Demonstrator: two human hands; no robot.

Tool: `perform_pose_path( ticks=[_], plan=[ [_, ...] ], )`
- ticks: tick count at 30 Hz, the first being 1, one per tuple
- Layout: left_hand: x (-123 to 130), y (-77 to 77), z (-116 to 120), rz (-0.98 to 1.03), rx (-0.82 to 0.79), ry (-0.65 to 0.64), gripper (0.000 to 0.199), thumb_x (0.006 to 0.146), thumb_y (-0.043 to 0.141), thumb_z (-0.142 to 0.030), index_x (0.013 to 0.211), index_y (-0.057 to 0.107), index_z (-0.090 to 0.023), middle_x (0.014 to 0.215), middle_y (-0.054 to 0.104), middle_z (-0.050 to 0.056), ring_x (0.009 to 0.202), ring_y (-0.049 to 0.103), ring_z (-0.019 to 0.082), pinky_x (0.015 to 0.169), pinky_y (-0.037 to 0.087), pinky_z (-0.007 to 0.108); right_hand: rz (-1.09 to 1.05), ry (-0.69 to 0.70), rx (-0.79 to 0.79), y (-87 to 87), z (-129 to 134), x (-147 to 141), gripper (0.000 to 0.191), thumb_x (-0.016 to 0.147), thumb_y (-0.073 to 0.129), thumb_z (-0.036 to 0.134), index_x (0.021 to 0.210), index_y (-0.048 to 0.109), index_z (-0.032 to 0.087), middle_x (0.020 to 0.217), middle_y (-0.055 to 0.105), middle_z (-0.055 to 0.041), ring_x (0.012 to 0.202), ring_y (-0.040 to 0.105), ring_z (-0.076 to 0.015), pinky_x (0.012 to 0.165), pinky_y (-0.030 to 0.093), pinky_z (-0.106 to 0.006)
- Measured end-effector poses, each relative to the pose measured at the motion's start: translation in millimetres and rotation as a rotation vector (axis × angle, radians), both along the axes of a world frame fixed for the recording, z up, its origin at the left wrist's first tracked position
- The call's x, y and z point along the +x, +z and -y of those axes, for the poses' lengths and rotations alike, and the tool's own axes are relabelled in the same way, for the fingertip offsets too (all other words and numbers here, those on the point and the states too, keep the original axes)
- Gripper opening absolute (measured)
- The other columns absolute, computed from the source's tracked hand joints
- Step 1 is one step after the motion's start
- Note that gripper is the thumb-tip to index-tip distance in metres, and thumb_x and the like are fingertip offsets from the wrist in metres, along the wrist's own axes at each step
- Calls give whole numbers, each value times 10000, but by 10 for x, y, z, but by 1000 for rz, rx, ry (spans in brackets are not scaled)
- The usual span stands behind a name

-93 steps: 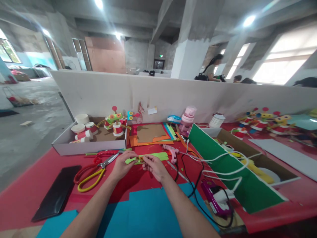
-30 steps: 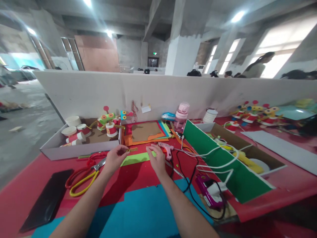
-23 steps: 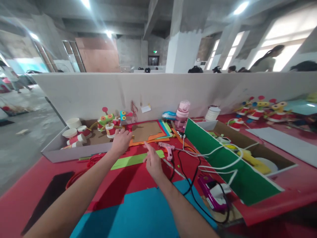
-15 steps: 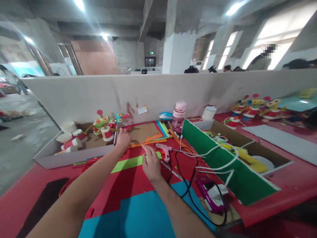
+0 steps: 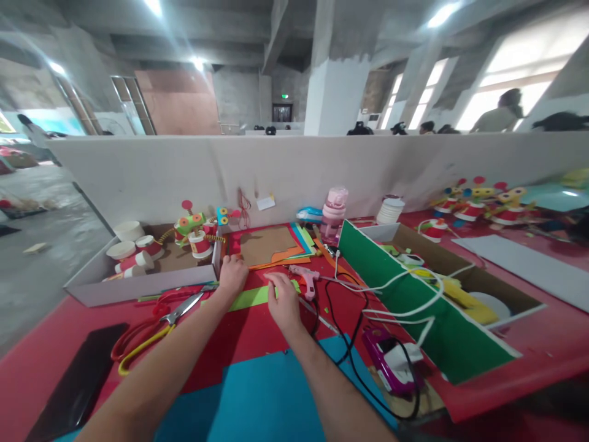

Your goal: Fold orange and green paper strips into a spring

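My left hand [image 5: 234, 274] is over the red table near the left end of the orange paper strips [image 5: 283, 261]. Its fingers are curled and closed, and whatever they may hold is hidden. Close by on the right, my right hand [image 5: 284, 302] hovers with its fingers stretched out and nothing visible in them. Below both hands lies a light green paper strip [image 5: 251, 299]. Just right of my right hand rests a pink glue gun [image 5: 307, 277]. Scissors [image 5: 172, 318] with red and yellow handles lie left of my left forearm. Blue paper sheets [image 5: 262, 399] spread beneath my forearms.
A white box [image 5: 142, 288] with paper cups and a cup robot figure [image 5: 199, 236] stands left. To the right sits a green-sided box [image 5: 414, 307], with cables trailing over it. A purple device [image 5: 391, 362] and a dark phone-like slab [image 5: 78, 380] lie nearer me.
My left hand has drawn back from the white box's right edge, toward me. My right hand has barely moved. The scissors show more fully now.
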State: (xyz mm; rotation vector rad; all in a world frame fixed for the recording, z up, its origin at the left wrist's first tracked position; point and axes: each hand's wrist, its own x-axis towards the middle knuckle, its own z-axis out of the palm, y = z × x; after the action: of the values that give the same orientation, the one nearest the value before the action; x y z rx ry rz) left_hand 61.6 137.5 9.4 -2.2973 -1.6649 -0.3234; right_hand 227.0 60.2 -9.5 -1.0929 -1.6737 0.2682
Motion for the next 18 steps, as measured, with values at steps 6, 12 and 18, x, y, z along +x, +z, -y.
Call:
perform_pose_path(
  ticks=[6,12,18],
  plan=[
    [59,-65,218,-91,-27,86,316,877,427,-67,895,742,-67,856,688,210,901,572,297,799,346,429,38,40,-17,-64,-15,-26,300,897,424,107,1036,680,175,1016,688,-93,973,622,-223,888,483,-360],
    [114,44,-7,-76,24,135,301,878,447,-51,952,738,-63,925,669,214,939,547,293,796,347,427,56,60,-35,-120,-40,-36,285,880,430,112,998,682,177,994,703,-92,947,644,-220,868,500,-351],
    [361,38,-55,-98,53,44,254,915,488,-136,951,735,-89,902,678,180,975,504,279,826,340,428,99,52,-57,-161,-61,-46,287,885,413,144,988,680,175,972,707,-98,921,653,-228,840,507,-353]
  ],
)
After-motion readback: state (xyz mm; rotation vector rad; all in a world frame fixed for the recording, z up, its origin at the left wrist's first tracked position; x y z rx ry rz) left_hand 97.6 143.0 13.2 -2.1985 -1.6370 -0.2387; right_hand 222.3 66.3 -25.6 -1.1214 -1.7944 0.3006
